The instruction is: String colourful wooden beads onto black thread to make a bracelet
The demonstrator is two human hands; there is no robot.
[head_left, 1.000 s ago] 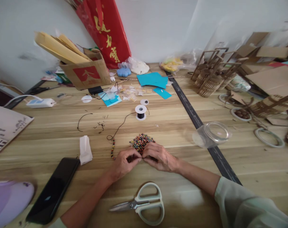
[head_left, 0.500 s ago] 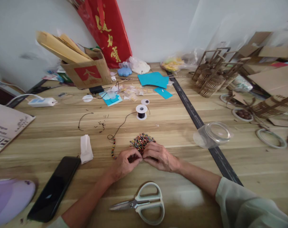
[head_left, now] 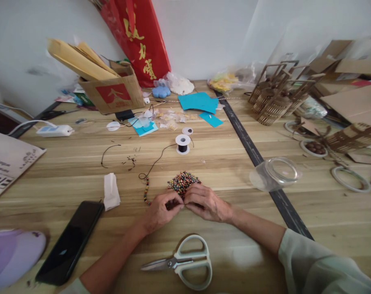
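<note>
My left hand (head_left: 159, 211) and my right hand (head_left: 206, 202) meet fingertip to fingertip on the wooden table (head_left: 222, 163), both pinched closed. They sit at the near edge of a pile of small multicoloured beads (head_left: 183, 181). What the fingertips pinch is too small to name. A dark cord (head_left: 154, 162) runs from a white spool (head_left: 183, 143) to a short strung row of beads (head_left: 145, 191) just left of my left hand.
Pale-handled scissors (head_left: 185, 263) lie near the front edge, a black phone (head_left: 70, 241) and a folded tissue (head_left: 111, 191) to the left. A clear plastic tub (head_left: 275, 173) lies on its side at right. Cardboard box (head_left: 113, 92), blue paper (head_left: 197, 102) and wooden baskets (head_left: 274, 98) stand behind.
</note>
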